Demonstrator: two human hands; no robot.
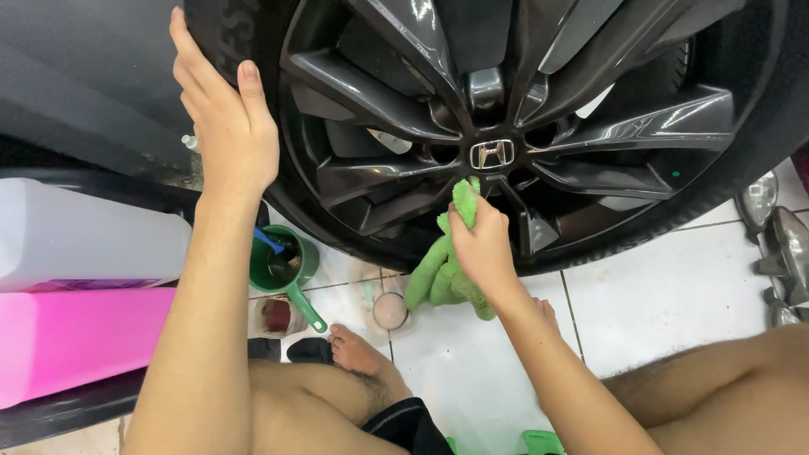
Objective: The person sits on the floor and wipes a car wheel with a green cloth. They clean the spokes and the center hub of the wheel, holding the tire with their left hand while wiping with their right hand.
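- Head view: a dark alloy wheel [506, 126] fills the upper frame, its glossy spokes fanning out from a hub cap [492, 154] at the centre.
- The right hand [482, 244] is closed around a green microfibre cloth [442, 270], pinching its top end between thumb and fingers and pressing it against the spokes at about 6 o'clock of the hub cap.
- The rest of the cloth hangs loose below the hand, toward 7 o'clock, in front of the lower rim.
- The left hand [227, 118] lies open and flat, fingers together and pointing up, on the black tyre [223, 38] at about 9 o'clock of the wheel; it grips nothing.
- Below that hand, at 7 o'clock of the wheel, a green scoop cup [286, 270] with a long handle stands on the white tiled floor [674, 295]; a blue stick [270, 242] leans inside it.
- Just beside the cup, toward 5 o'clock of it, a small round container [389, 310] sits on the tiles under the hanging cloth.
- At the left edge, a translucent white jug [84, 236] lies above a pink jug [76, 337].
- The person's bare foot [358, 352] rests on the floor between the knees.
- At the right edge, at 3 o'clock, shiny metal parts [779, 244] lie on the tiles.
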